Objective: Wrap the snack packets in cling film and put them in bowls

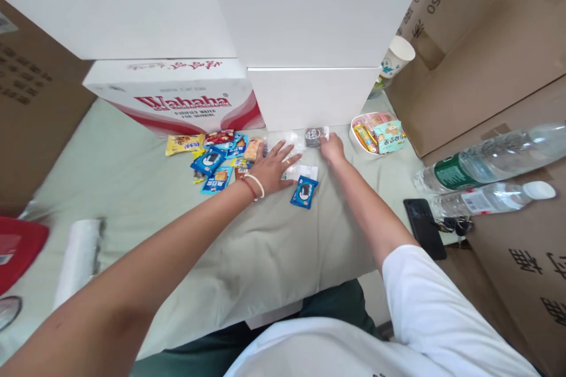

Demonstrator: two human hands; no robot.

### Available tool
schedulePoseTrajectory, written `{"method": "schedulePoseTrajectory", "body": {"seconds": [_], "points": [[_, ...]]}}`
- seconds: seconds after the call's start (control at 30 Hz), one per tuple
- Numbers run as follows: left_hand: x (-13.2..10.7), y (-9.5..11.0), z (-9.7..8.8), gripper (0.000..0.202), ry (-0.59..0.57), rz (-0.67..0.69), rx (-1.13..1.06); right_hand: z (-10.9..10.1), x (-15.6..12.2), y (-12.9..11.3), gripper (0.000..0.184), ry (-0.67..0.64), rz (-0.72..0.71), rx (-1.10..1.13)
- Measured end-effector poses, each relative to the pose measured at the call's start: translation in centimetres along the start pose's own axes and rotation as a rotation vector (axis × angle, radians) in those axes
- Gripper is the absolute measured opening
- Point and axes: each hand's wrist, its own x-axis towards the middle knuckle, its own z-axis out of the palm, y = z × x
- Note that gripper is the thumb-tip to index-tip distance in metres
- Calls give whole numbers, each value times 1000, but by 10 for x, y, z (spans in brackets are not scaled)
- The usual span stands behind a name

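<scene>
My left hand (275,169) lies with fingers spread over a clear plastic wrapper (294,140) on the cloth. Beads and a red cord circle that wrist. Farther right, my right hand (332,148) is closed at the edge of a small dark grey packet (313,136) with white print. A blue snack packet (304,191) lies just in front of my left hand, beside a white-and-clear wrapper (312,172). Left of that hand is a pile of blue snack packets (209,160), with a yellow packet (186,144), a red packet (220,137) and a tan packet (253,149).
A white bowl of snacks (354,136) stands to the right. A Wahaha box (177,100) and white panels (313,97) rise behind. Two plastic bottles (490,159), a black phone (423,227) and a paper cup (398,56) are at the right. A white roll (79,256) lies left.
</scene>
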Motion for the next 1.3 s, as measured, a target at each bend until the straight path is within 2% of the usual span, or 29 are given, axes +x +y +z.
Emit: {"method": "schedulePoseTrajectory", "body": {"seconds": [0.07,0.13,0.23,0.3,0.43,0.5,0.57,0.7,0.8,0.87,0.93,1.0,1.07,1.2,1.3], "points": [[-26,9,-4,76,119,13,-16,-6,-8,-3,41,20,27,-176],[-63,18,-4,64,251,1,-60,-21,-26,1,43,79,-83,-260],[-133,29,4,49,430,-59,-151,-49,-52,19,47,182,-240,-362],[-183,33,15,46,518,-123,-180,-66,-60,37,50,217,-210,-454],[-272,36,42,40,557,-288,-131,-78,-52,65,44,208,-125,-565],[-304,38,55,37,558,-381,-92,-72,-45,71,41,205,-145,-559],[-327,40,64,35,542,-454,-67,-61,-43,69,41,224,-187,-510],[-345,45,76,33,513,-503,-43,-38,-60,48,42,218,-307,-415],[-344,49,83,32,551,-520,-22,-29,-82,24,42,228,-415,-314],[-342,51,87,32,597,-526,-30,-23,-97,8,43,226,-428,-186],[-342,52,90,32,631,-526,-47,-15,-110,-7,45,123,-337,-54],[-343,53,91,30,657,-535,-74,-6,-121,-20,46,-68,-185,65],[-345,54,90,26,690,-552,-135,1,-130,-31,44,-186,-69,192],[-343,63,79,18,786,-674,-449,1,-157,-47,39,-124,-59,546],[-321,77,67,27,750,-772,-990,1,-196,-54,34,-138,-77,656]]}}
